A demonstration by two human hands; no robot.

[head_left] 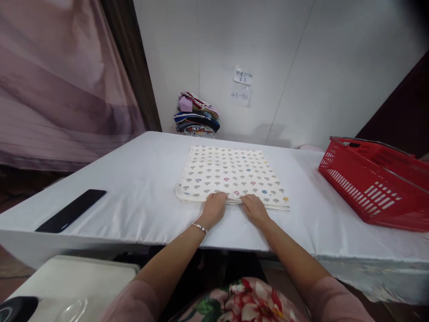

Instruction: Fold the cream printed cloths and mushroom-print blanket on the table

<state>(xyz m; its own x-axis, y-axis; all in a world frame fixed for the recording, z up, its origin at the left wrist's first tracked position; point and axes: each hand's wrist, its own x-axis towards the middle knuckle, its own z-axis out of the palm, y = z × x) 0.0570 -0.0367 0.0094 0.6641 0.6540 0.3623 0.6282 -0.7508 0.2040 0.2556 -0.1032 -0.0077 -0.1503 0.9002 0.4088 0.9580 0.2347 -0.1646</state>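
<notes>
A white cloth [231,172] printed with small grey, red, blue and yellow mushrooms lies folded flat in several layers on the white-covered table [140,179]. My left hand [214,208], with a bracelet at the wrist, grips the cloth's near edge at about its middle. Just right of it, my right hand [254,209] has its fingers closed on the same edge. A short stretch of layered edge shows between the two hands. Both thumbs are mostly hidden.
A black phone-like slab [72,211] lies at the table's left. On the right stands a red plastic basket [375,183]. Behind the table's far edge is a stack of folded fabrics [197,117] against the wall. A white lidded box [73,281] is at lower left.
</notes>
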